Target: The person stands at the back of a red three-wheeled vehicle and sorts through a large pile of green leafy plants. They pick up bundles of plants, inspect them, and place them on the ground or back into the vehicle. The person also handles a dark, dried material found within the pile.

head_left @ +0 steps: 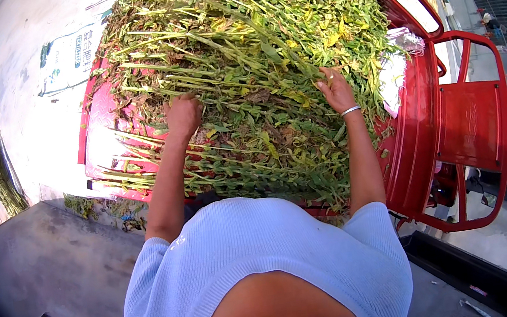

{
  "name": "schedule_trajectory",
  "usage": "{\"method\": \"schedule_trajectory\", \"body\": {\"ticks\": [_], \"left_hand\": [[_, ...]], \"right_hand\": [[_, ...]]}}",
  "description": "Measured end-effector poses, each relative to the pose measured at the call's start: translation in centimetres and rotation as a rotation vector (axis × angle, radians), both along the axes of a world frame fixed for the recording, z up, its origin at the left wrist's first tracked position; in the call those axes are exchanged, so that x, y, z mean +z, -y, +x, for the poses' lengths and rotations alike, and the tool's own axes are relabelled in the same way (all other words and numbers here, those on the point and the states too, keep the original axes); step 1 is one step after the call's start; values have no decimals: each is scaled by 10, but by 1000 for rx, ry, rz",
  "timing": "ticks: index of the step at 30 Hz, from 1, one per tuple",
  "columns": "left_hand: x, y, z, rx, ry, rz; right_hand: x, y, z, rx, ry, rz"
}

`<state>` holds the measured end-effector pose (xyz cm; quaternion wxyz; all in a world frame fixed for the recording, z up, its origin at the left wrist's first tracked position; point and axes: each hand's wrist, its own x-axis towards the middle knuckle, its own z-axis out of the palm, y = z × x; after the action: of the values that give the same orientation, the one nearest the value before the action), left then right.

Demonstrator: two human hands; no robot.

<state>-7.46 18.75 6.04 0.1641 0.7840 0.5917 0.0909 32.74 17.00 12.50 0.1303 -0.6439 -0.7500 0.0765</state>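
plant pile (252,60): leafy green stalks heaped on red cart bed (100,116), I judge nearly all still there | left hand (183,115): fingers curled into stems | right hand (336,90): fingers pressed in among the leaves, grip hidden | red cart frame (474,119) right, white sack (65,59) beyond
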Motion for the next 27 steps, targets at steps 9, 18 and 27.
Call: {"method": "schedule_trajectory", "body": {"ticks": [9, 18, 27], "left_hand": [[52, 7, 60, 219, 1675, -600], [68, -14, 61, 132, 2148, -780], [74, 51, 97, -95, 1944, -878]], "right_hand": [[18, 68, -38, -133, -295, -83], [55, 127, -75, -259, 27, 244], [96, 120, -187, -4, -320, 397]]}}
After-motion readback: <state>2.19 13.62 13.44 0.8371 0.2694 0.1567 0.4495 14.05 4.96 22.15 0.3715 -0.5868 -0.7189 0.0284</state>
